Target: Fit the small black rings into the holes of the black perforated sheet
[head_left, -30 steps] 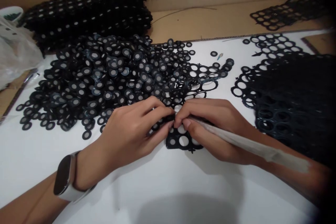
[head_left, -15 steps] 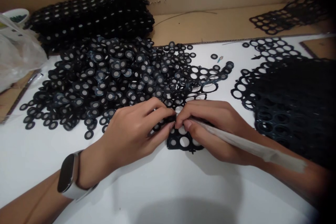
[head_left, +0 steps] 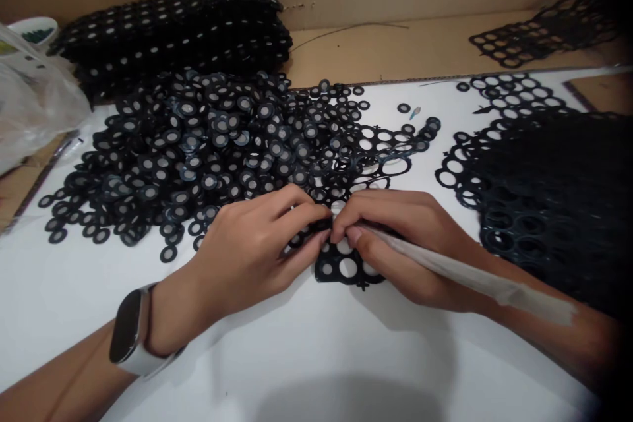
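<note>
Though near rings (head_left: 198,138), hold of left fingers (head_left: 302,215) unclear, right fingers (head_left: 366,206) tight around pale stick (head_left: 445,264), open tabletop (head_left: 247,356) nearside.

Left hand (head_left: 252,250) and right hand (head_left: 413,244) nearly touching — fingers (head_left: 304,215) bent, forearms (head_left: 64,369) aslant from either side.

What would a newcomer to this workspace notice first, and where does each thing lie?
A large heap of black rings sprawls over the left of the white surface. At its near right edge, the left hand and right hand come together at a perforated black sheet. Further right sits a dark mound of holed sheets.
</note>
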`<action>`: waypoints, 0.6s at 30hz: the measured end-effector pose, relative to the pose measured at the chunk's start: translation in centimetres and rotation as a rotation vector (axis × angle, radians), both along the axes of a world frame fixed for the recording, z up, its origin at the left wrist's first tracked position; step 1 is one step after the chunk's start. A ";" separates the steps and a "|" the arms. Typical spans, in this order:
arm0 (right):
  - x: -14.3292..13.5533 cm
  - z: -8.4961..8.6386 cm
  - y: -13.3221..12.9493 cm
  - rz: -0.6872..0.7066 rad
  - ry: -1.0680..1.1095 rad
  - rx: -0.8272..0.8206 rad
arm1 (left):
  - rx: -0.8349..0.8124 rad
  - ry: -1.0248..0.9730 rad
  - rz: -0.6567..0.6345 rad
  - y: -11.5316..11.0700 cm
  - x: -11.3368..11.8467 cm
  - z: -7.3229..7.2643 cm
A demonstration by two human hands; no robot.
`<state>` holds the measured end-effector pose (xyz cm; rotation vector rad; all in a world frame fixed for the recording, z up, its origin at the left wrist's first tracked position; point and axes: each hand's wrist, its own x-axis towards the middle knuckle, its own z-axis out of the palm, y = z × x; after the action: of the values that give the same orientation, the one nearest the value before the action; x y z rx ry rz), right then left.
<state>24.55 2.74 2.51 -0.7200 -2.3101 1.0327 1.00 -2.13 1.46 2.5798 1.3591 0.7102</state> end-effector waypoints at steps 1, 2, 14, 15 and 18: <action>0.0 0.0 0.0 0.001 0.000 0.001 | 0.001 0.000 0.001 0.0 0.0 0.0; 0.0 0.0 0.0 0.000 -0.002 -0.001 | 0.001 0.000 0.001 0.0 0.0 0.0; 0.0 -0.5 0.1 0.014 0.041 0.005 | 0.017 0.005 -0.006 -0.1 0.0 0.0; 0.0 -0.5 0.1 0.015 0.042 0.007 | 0.016 0.007 -0.006 -0.1 0.0 0.0; 0.0 -0.5 0.1 0.011 0.039 0.009 | 0.016 0.013 -0.008 0.0 0.0 0.0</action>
<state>24.54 2.87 2.04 -0.6785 -2.2858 1.0320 1.03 -2.16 1.47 2.6056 1.3519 0.7071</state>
